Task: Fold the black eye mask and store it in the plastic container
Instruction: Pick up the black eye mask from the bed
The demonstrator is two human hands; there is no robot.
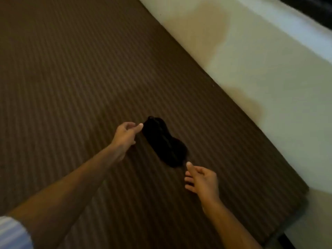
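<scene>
Right hand (202,178) nearest; eye mask (164,141) lies diagonally, far-left to near-right.

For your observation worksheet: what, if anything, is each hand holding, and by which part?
Neither hand clearly holds anything. The left hand has fingertips at the far end of the eye mask; contact cannot be told. The right hand is open near its other end.

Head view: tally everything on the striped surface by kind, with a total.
Eye mask: 1
Hands: 2, left and right
Total: 3
</scene>
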